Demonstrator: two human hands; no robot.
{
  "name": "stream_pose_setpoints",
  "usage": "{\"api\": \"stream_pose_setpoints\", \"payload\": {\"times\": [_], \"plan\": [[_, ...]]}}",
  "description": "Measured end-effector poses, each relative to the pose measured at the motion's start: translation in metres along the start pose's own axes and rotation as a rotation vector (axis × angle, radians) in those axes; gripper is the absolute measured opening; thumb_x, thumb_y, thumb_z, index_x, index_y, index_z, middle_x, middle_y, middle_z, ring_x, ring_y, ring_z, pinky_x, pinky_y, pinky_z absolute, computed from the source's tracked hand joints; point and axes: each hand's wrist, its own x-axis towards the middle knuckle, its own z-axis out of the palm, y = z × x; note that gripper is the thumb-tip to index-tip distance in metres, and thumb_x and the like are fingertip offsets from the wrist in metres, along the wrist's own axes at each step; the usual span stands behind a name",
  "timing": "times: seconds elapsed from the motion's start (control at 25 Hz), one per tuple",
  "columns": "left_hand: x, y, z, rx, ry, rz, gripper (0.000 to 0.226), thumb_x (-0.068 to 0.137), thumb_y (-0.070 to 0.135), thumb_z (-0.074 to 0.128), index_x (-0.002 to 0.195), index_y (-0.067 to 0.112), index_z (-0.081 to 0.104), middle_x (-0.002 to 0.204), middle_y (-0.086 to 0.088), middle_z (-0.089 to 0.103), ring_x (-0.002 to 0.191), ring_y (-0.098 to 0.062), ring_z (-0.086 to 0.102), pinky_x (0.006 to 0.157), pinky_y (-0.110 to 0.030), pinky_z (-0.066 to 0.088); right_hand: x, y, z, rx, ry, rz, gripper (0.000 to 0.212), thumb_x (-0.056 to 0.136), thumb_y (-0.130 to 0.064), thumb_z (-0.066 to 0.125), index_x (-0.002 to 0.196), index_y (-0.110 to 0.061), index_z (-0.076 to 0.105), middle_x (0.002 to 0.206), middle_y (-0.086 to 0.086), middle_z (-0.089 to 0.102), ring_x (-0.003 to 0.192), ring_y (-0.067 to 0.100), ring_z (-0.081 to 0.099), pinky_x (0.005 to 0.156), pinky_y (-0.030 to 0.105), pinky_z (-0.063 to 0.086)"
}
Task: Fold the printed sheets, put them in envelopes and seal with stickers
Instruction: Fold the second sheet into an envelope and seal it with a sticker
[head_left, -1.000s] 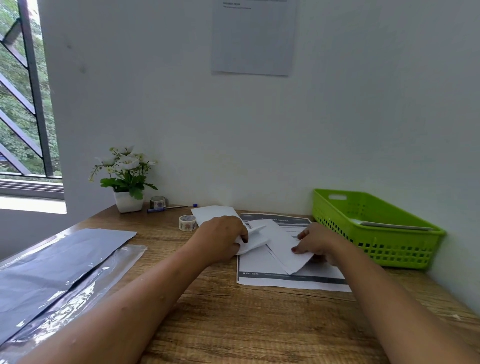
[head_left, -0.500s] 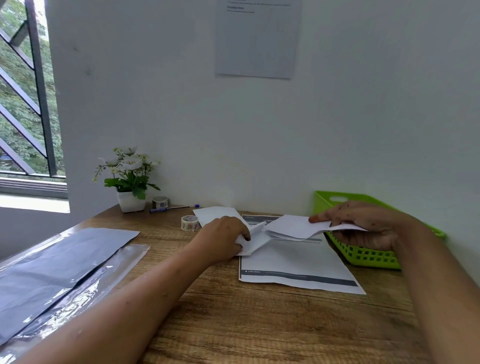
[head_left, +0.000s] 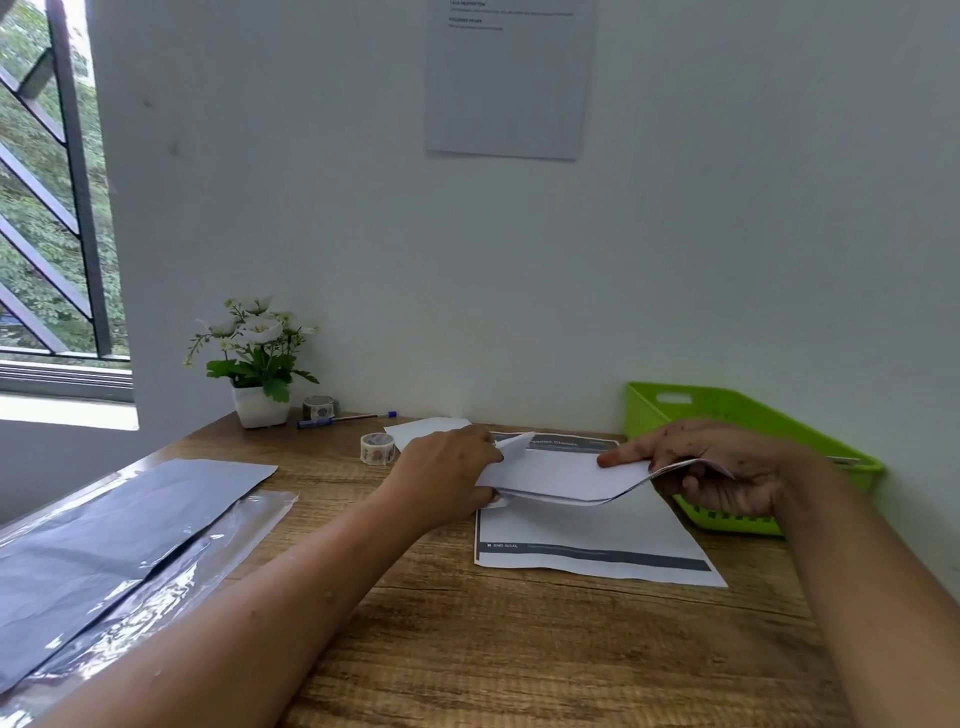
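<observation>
Lying at the far left, grey plastic sheets (head_left: 104, 535) cover that side of the wooden desk (head_left: 519, 649). A sticker roll (head_left: 377, 448) stands just left of the left hand (head_left: 447, 478), which grips one end of a white envelope (head_left: 511, 446). The folded sheet (head_left: 561, 474) runs from there to the right hand (head_left: 727, 467), which pinches it between thumb and fingers above a flat printed sheet (head_left: 597, 540). A green basket (head_left: 727, 410) sits behind.

Left hand (head_left: 447, 478) grips envelope (head_left: 512, 446); right hand (head_left: 727, 467) pinches folded sheet (head_left: 561, 475).
</observation>
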Motion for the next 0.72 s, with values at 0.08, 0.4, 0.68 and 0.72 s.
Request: {"api": "stream_pose_setpoints", "payload": {"times": [0.08, 0.4, 0.68, 0.72], "plan": [[0.001, 0.003, -0.002, 0.005, -0.013, 0.049, 0.049, 0.088, 0.043, 0.055, 0.134, 0.029, 0.049, 0.138, 0.010, 0.046, 0.121, -0.014, 0.049, 0.089, -0.032, 0.047, 0.006, 0.003, 0.002, -0.021, -0.005, 0.016, 0.040, 0.088, 0.010, 0.037, 0.103, 0.000, 0.073, 0.070, 0.006, 0.041, 0.039, 0.004, 0.040, 0.034, 0.011, 0.041], [0.001, 0.002, -0.002, 0.017, -0.057, 0.129, 0.063, 0.082, 0.057, 0.056, 0.137, 0.029, 0.046, 0.143, 0.015, 0.042, 0.129, -0.009, 0.040, 0.095, -0.030, 0.041, 0.017, 0.012, 0.012, -0.081, -0.069, 0.023, 0.040, 0.089, 0.007, 0.039, 0.106, -0.006, 0.073, 0.070, 0.005, 0.040, 0.044, 0.005, 0.038, 0.034, 0.010, 0.040], [0.000, 0.013, -0.009, 0.016, -0.122, 0.194, 0.082, 0.075, 0.074, 0.050, 0.141, 0.026, 0.042, 0.149, 0.012, 0.035, 0.134, -0.012, 0.035, 0.103, -0.038, 0.041, 0.027, 0.016, 0.027, -0.150, 0.073, -0.005, 0.031, 0.091, 0.005, 0.042, 0.104, -0.005, 0.069, 0.061, 0.005, 0.045, 0.043, 0.004, 0.038, 0.033, 0.012, 0.038], [0.000, 0.014, -0.007, -0.003, -0.103, 0.205, 0.079, 0.076, 0.073, 0.049, 0.139, 0.026, 0.044, 0.148, 0.012, 0.037, 0.133, -0.012, 0.037, 0.101, -0.037, 0.042, 0.030, 0.017, 0.035, -0.165, 0.126, -0.012, 0.023, 0.092, 0.003, 0.045, 0.100, -0.006, 0.065, 0.059, 0.005, 0.050, 0.041, 0.005, 0.040, 0.034, 0.012, 0.037]]}}
